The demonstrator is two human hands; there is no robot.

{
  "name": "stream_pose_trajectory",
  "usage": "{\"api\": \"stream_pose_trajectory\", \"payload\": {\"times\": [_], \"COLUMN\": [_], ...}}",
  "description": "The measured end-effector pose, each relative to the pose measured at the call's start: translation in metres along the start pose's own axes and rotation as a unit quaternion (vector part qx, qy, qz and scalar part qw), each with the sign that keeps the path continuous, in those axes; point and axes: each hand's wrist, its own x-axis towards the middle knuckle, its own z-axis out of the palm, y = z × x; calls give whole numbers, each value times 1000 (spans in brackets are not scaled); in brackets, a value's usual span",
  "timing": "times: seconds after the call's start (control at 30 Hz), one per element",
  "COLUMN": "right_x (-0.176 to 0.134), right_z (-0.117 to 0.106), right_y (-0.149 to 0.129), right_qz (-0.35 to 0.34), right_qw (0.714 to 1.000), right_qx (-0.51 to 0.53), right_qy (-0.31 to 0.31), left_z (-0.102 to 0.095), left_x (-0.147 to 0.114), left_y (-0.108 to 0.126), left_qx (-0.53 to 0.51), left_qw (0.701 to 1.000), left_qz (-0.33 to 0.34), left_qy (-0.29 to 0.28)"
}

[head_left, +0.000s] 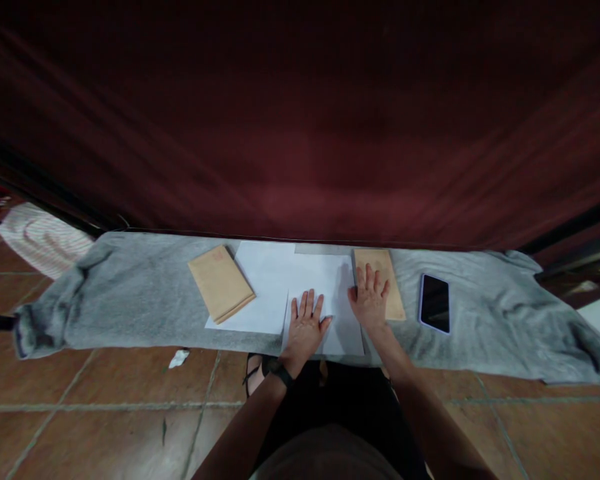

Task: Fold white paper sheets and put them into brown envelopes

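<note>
My left hand [305, 330] lies flat with fingers spread on a white sheet of paper [337, 287]. A second white sheet [265, 280] lies to its left, edge to edge or slightly overlapping. My right hand [370, 299] is spread over a brown envelope [394, 287], its fingers on the envelope's lower left part and its thumb near the sheet's right edge. A small stack of brown envelopes [220, 280] sits tilted at the left, partly over the left sheet. Neither hand grips anything.
Everything lies on a grey cloth [140, 293] over a long narrow surface. A phone [435, 303] with a dark screen is right of the envelope. Dark red fabric [300, 147] rises behind. A white scrap [179, 358] is on the tiled floor [130, 440]. Striped cloth [45, 237] hangs at far left.
</note>
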Motion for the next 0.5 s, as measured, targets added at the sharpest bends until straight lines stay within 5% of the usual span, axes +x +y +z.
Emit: {"api": "stream_pose_trajectory", "payload": {"times": [0.5], "right_x": [5], "right_z": [13], "right_y": [10], "right_qz": [76], "right_qw": [997], "right_qx": [9], "right_qy": [-21], "left_z": [-1], "left_x": [1], "left_y": [2], "left_qx": [6], "left_qw": [1000], "left_qz": [1], "left_qy": [-4]}}
